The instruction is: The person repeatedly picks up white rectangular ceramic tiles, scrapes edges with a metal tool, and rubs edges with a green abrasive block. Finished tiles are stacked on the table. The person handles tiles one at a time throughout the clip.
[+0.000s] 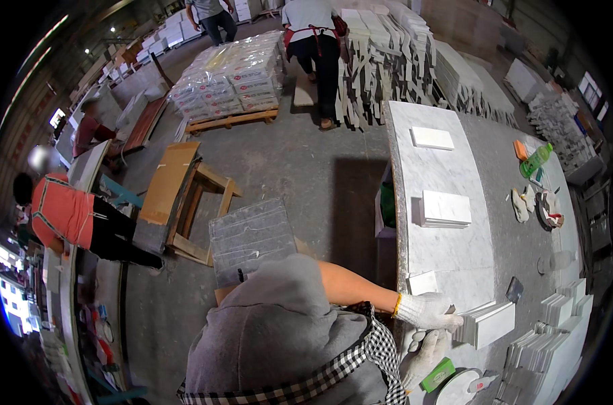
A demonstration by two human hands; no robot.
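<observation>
At the far left a co-worker in a red-orange shirt (67,212) leans over a long bench, and right of that person a brown cardboard sheet (168,185) lies on a wooden frame (225,196). Farther back, plastic-wrapped packages (232,71) stand piled on a wooden pallet (235,121). My body comes next, in grey cloth with a black-and-white checked apron band (320,368). On my right is a long table topped with white, grey-veined slabs (448,260). My left hand (424,310), in a white knit glove, reaches over it with its fingers bent at the near end of a stack of white tiles (492,325); I cannot tell whether they pinch it. A small white tile (422,282) lies just beside that hand. My right hand (428,358), gloved too, is just below the left, its fingers partly curled; its grip is hidden from me. The tile stack lies directly ahead of both hands, its tiles leaning together. Near my right hand are a green box (438,374) and a white round disc (456,390). Beyond the stack sits a dark block (514,289), and farther right more white tiles (529,354) stand in rows.
</observation>
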